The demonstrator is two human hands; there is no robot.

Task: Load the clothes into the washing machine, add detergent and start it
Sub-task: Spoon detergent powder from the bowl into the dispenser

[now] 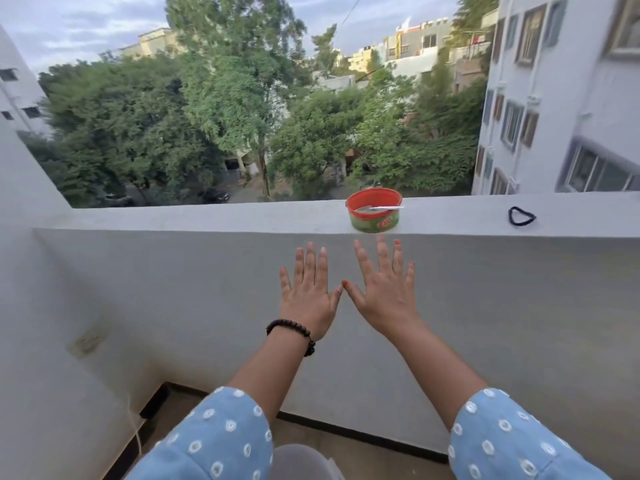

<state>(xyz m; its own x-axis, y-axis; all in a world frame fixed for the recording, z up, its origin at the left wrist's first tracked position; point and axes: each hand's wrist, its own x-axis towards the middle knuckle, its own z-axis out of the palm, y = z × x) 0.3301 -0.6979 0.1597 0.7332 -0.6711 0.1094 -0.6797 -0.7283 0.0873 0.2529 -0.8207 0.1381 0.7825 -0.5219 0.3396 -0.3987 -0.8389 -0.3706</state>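
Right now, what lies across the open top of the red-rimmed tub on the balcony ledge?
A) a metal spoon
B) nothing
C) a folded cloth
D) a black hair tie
A: a metal spoon lies across the open top of the red-rimmed tub on the ledge; the black hair tie lies apart, further right on the ledge.

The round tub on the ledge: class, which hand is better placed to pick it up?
Probably the right hand: it is open just below the tub, while the left hand sits further left.
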